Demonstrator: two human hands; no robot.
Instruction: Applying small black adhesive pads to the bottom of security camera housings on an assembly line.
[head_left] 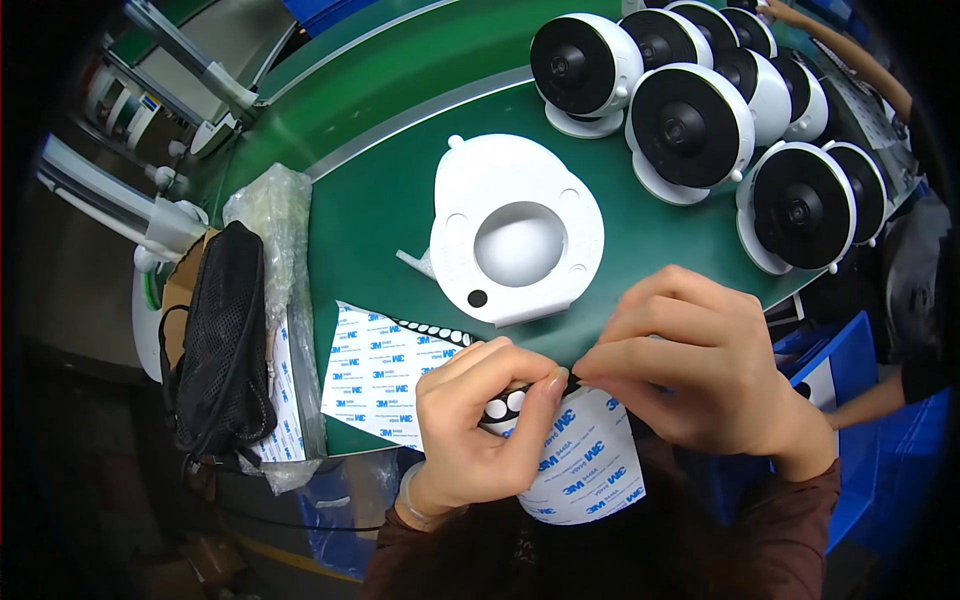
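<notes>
My left hand (480,425) is closed on a sheet of adhesive pads (590,460), white backing paper with blue print, bent over the table's near edge. A black band with white round spots (505,403) shows between its fingers. My right hand (695,365) is pinched at the sheet's edge, fingertips against those of the left; whatever they grip is too small to make out. Just beyond my hands lies a white rounded housing (505,175) with a large round opening. One black round pad (478,298) sits on its rim, and shallow round recesses show elsewhere on it.
Several white devices with black round fronts (690,125) stand at the right and far right. A black mesh pouch (225,340) and clear plastic wrap (275,215) are at the left. Another person's arm (870,400) reaches to a blue bin (850,440) at the right.
</notes>
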